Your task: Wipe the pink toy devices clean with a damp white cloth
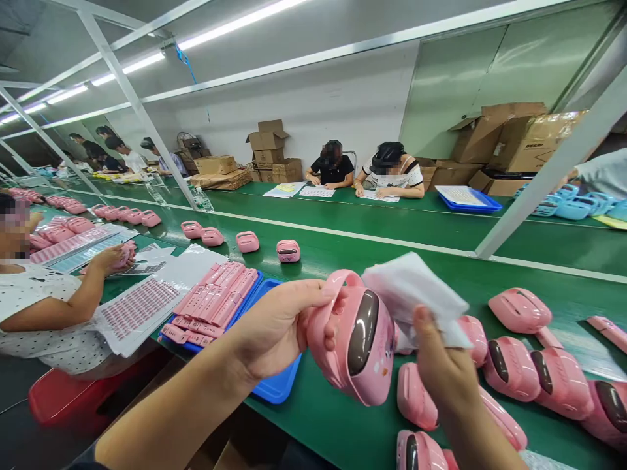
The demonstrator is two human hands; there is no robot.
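Pink device point(360, 339) is gripped by left hand point(274, 329); right hand point(441, 365) pinches white cloth point(416, 294) against it.

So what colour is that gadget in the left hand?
Pink gadget with a dark glossy panel, seen in the head view.

Bright, even light came from ceiling tubes point(147, 62) at eleven o'clock. Glare streaked the green counter point(392, 225); shadows stayed faint. Edges bowed with wide-angle distortion, and faces were blurred.
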